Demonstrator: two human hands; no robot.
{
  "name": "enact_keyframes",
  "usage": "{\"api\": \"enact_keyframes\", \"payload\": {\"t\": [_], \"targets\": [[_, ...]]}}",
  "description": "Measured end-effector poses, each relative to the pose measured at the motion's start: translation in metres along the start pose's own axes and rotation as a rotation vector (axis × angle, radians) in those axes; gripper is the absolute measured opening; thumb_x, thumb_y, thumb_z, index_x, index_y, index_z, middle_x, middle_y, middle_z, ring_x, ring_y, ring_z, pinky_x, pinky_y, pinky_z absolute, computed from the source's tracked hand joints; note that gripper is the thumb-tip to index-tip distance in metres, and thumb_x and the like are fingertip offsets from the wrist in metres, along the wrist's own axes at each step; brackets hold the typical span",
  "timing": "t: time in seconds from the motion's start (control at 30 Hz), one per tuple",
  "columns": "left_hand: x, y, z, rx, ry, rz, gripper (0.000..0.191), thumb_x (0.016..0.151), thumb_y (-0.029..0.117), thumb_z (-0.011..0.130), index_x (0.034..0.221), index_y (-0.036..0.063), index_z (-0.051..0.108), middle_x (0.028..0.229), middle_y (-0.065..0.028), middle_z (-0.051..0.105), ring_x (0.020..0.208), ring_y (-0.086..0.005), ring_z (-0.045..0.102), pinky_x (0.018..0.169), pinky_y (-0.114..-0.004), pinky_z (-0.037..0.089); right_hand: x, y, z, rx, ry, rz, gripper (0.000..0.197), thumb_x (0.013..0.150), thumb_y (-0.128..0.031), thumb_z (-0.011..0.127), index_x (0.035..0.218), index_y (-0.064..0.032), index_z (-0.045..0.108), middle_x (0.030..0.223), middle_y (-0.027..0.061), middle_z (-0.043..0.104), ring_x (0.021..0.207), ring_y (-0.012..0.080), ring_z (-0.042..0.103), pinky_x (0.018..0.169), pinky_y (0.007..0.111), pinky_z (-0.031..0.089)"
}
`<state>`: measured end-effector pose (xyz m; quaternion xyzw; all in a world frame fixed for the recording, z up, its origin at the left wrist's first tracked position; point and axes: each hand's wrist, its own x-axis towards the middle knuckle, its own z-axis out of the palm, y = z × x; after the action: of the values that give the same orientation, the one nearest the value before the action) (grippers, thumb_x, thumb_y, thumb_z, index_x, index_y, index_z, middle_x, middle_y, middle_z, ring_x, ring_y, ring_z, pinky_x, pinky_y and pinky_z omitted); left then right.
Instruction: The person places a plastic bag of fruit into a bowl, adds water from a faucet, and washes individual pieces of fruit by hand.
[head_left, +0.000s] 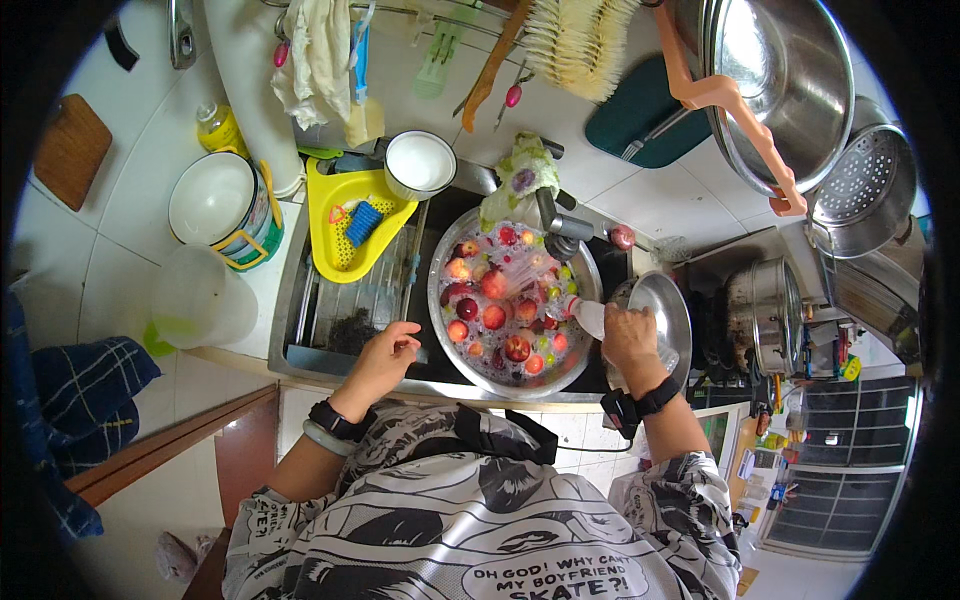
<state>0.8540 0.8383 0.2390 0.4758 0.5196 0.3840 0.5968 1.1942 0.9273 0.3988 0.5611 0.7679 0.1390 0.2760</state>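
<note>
A large stainless steel basin (441, 322) sits in the dark sink, filled with foamy water. Red and orange round fruits (493, 317), several small green ones (554, 292) and darker ones float in it. My right hand (631, 337) grips a translucent plastic bottle (589, 316), tilted with its red-ringed neck over the basin's right side. To the left of the basin, my left hand (386, 360) hovers by the sink's front edge, holding nothing, fingers loosely bent. Above the basin is a dark faucet (564, 229), with what looks like water streaming into the fruit.
A steel bowl (667, 304) stands right of the basin, partly behind my right hand. A yellow strainer (322, 247) holds a blue scrubber (364, 223), with a white bowl (421, 163) beside it. A cloudy plastic jug (202, 296) stands left; a steel pot (772, 315) is at right.
</note>
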Motion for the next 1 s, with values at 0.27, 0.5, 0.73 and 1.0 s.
{"api": "enact_keyframes", "payload": {"t": [0.27,0.5,0.73,1.0], "targets": [[-0.007,0.0,-0.004,-0.005,0.023,-0.001,0.032,0.083,0.004,0.053,0.115,0.0011,0.05,0.096,-0.0136,0.063,0.088,-0.0188,0.061,0.077,-0.029,0.048,-0.008,0.006,-0.012,-0.046,-0.058,0.008,0.013,0.075,-0.013,0.055,0.088,-0.0084,0.059,0.078,0.0082,0.066,0.076,0.023,0.065,0.077,0.037,0.042],[-0.005,-0.013,-0.011,-0.007,0.018,0.046,0.03,0.087,0.001,0.049,0.117,0.0019,0.048,0.096,-0.0114,0.06,0.08,-0.0149,0.059,0.074,-0.026,0.049,-0.021,-0.016,-0.021,-0.076,0.013,-0.112,0.013,0.076,-0.012,0.054,0.087,-0.0081,0.06,0.08,0.0081,0.066,0.081,0.0217,0.064,0.075,0.037,0.041],[0.001,0.005,-0.01,0.02,-0.038,0.007,0.029,0.088,0.003,0.051,0.117,0.0017,0.048,0.097,-0.0105,0.059,0.081,-0.0141,0.059,0.073,-0.026,0.049,-0.014,-0.015,-0.023,-0.021,-0.039,-0.074,0.012,0.077,-0.014,0.055,0.087,-0.0078,0.06,0.082,0.0077,0.066,0.084,0.0204,0.063,0.075,0.035,0.041],[0.055,0.06,0.067,-0.348,-0.54,-0.416,0.044,0.089,0.028,0.056,0.124,0.0034,0.044,0.104,-0.0134,0.058,0.085,-0.0197,0.061,0.072,-0.03,0.051,-0.002,-0.019,-0.022,0.168,-0.18,0.018,0.021,0.071,-0.019,0.061,0.089,-0.0089,0.062,0.087,0.0133,0.066,0.085,0.0267,0.065,0.075,0.04,0.047]]}}
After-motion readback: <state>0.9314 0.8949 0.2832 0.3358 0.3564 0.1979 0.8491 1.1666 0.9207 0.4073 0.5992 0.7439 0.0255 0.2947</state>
